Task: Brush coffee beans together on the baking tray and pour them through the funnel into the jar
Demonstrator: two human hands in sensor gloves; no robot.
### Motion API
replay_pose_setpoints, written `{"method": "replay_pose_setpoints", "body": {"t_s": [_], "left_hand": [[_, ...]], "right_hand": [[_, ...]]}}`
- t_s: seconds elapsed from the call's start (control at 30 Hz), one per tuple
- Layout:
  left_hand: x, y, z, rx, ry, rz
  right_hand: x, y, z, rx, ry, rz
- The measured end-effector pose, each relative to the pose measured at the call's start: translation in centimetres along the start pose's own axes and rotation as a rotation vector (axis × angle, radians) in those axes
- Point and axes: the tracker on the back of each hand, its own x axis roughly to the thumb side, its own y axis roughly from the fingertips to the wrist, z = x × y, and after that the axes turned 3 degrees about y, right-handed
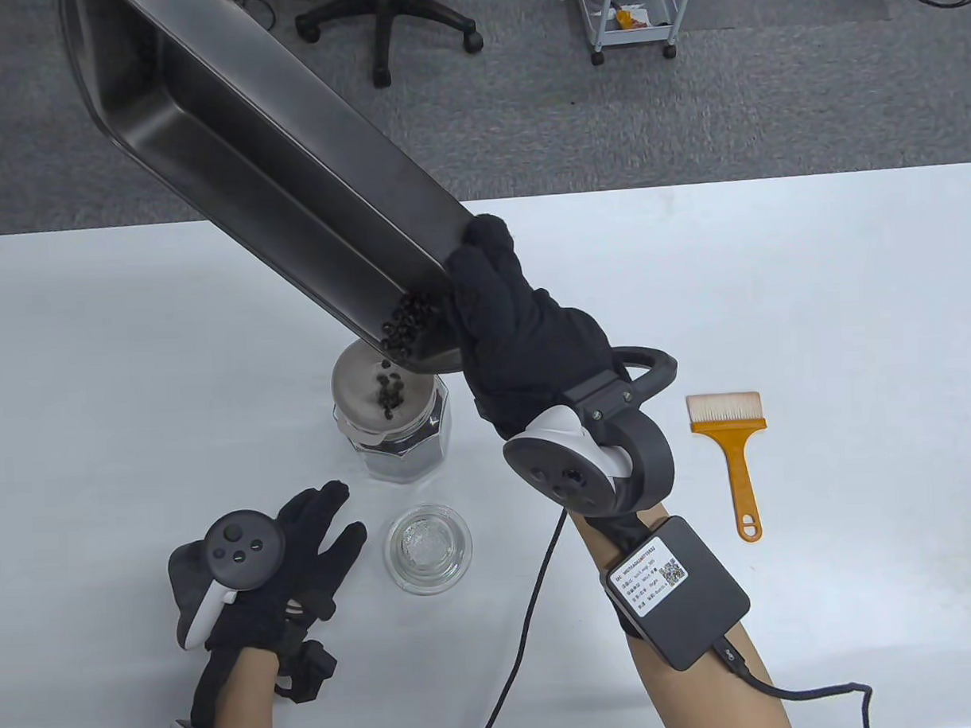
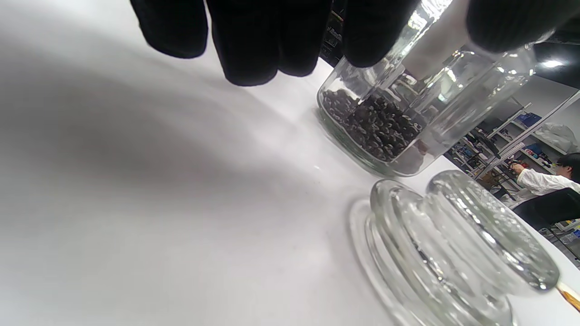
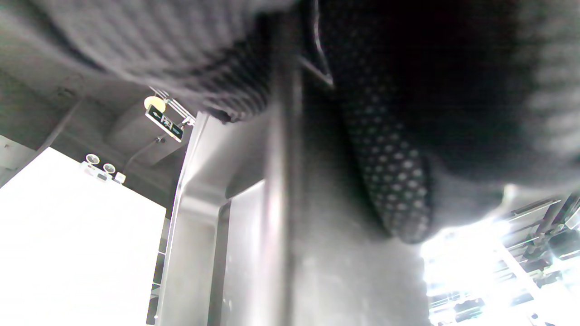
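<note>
Table view: the steel baking tray (image 1: 232,158) is tilted steeply, its low corner over the funnel (image 1: 367,384) seated in the glass jar (image 1: 401,442). The right hand (image 1: 516,331) grips that corner; the left hand (image 1: 301,553) rests flat, fingers spread. Coffee beans (image 1: 408,323) spill into the funnel.

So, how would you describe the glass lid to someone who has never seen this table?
Start at the glass jar with the metal funnel on top, near the middle of the white table. Just in front of it, towards the person, lies the lid, beside the left hand. It is a low, round, clear disc holding no beans.
</note>
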Motion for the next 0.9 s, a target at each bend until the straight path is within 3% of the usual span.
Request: {"method": "replay_pose_setpoints", "body": {"t_s": [0.9], "left_hand": [[-0.01,0.01,-0.07,0.005,0.012,0.006]], "right_hand": [[0.41,-0.04,0.56,-0.033,-0.017,0.065]]}}
